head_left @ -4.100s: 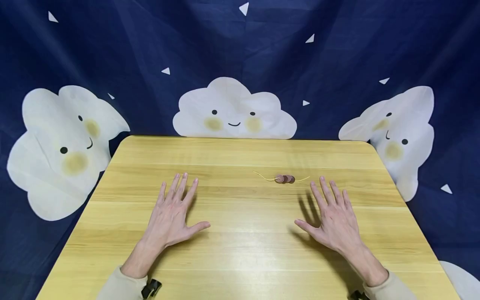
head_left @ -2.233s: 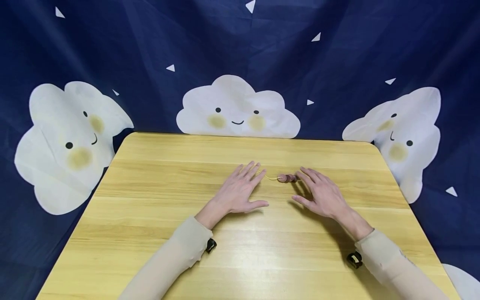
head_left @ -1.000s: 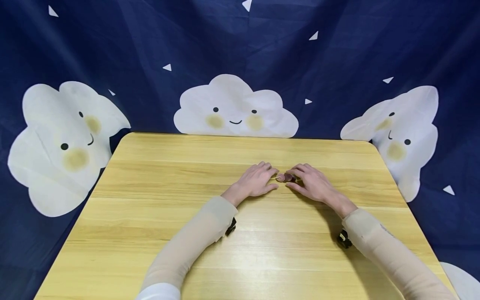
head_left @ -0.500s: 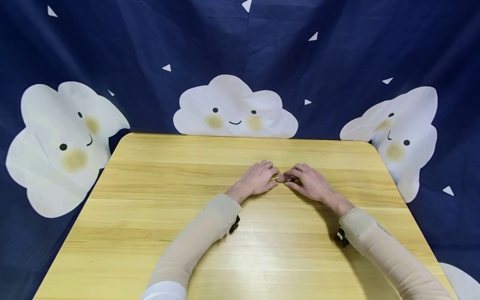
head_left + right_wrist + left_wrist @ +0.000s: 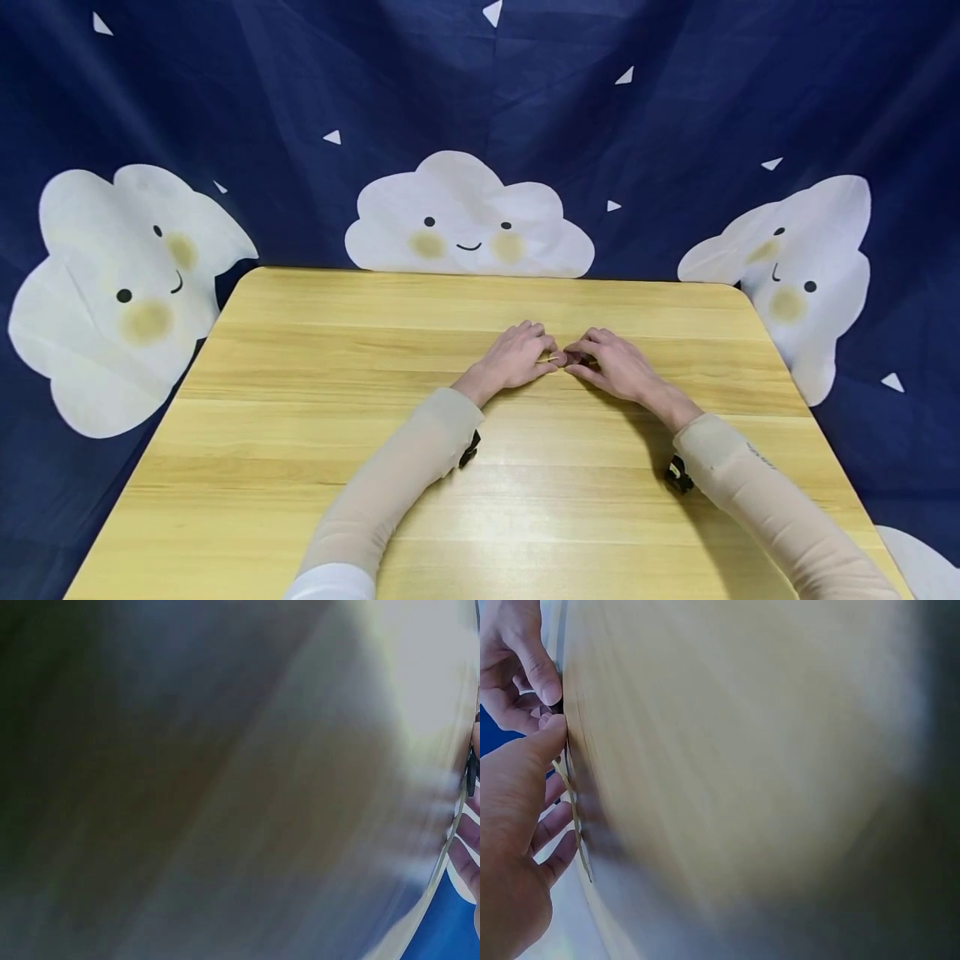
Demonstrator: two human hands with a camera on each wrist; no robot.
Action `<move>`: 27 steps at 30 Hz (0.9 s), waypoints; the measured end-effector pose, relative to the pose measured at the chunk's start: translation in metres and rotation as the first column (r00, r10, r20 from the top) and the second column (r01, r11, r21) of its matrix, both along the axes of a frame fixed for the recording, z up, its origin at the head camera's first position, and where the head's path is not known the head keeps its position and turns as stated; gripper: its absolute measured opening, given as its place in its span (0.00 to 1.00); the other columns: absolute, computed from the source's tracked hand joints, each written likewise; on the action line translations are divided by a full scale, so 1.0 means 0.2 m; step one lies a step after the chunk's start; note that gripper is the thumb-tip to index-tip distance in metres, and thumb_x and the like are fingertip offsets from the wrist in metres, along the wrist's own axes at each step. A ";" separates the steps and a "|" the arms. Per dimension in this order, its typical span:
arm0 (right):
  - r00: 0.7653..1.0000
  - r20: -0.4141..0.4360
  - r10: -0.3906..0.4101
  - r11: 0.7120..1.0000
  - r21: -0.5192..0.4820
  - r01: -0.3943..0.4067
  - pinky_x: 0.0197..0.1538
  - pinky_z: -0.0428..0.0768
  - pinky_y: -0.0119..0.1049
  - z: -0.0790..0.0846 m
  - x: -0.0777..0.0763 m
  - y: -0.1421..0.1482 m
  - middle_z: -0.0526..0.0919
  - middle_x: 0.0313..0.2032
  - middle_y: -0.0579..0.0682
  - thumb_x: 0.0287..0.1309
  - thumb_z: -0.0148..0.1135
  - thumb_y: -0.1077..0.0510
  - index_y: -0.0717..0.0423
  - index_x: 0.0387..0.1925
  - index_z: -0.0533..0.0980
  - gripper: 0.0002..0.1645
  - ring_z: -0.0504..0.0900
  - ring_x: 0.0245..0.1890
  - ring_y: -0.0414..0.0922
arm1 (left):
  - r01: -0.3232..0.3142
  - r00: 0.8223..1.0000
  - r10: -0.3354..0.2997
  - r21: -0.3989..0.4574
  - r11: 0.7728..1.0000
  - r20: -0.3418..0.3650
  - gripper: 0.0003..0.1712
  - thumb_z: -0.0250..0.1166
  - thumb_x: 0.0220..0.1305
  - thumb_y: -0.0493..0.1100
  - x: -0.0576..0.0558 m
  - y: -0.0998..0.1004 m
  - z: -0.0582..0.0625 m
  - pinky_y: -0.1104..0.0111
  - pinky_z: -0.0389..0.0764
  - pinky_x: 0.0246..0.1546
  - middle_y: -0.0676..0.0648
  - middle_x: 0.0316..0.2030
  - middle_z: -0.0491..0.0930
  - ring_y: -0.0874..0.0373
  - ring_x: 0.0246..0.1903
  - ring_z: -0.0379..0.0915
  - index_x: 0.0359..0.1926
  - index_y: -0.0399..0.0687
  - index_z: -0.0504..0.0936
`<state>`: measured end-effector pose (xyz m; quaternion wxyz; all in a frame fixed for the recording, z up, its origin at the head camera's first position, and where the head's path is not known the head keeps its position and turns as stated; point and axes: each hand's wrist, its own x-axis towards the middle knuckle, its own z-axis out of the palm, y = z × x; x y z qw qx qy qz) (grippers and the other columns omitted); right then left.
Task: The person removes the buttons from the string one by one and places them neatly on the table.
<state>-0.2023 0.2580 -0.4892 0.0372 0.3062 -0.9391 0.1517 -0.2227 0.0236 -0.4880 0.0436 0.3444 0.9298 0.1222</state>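
Observation:
A short row of reddish-brown disc-shaped beads on a yellow string lies between my two hands near the far side of the table. With thumb and fingertips, my left hand pinches the bead at the left end; the string trails past its fingers in the left wrist view. My right hand grips the beads on the right, its fingers hiding most of them. At the right edge of the right wrist view, a dark disc shows beside that hand's fingers.
The wooden table has rounded far corners. Behind it hangs a dark blue cloth printed with clouds and triangles. Both forearms wear beige sleeves, with a black device at the left wrist and another at the right.
Both hands have come inward from flat, spread positions to the beads and taken hold of them. Over the last half second the left end bead has become more covered by my left fingers.

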 end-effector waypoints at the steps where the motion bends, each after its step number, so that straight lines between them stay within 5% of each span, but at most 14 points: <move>1: 1.000 0.000 0.000 1.000 0.000 0.000 0.44 0.82 0.44 0.00 0.00 0.00 0.85 0.43 0.48 0.67 0.71 0.47 0.50 0.55 0.86 0.20 0.80 0.39 0.44 | 0.001 1.000 -0.001 0.003 1.000 0.000 0.22 0.63 0.75 0.60 0.00 0.00 0.00 0.66 0.76 0.47 0.53 0.50 0.80 0.56 0.47 0.71 0.60 0.57 0.85; 27: 0.998 -0.017 0.060 0.998 -0.023 -0.060 0.44 0.82 0.42 -0.01 0.02 -0.13 0.85 0.41 0.46 0.66 0.73 0.47 0.49 0.51 0.87 0.16 0.81 0.40 0.43 | -0.023 0.999 0.020 0.080 0.997 0.038 0.21 0.64 0.75 0.60 0.05 -0.15 -0.03 0.62 0.77 0.52 0.52 0.51 0.82 0.55 0.49 0.72 0.57 0.54 0.86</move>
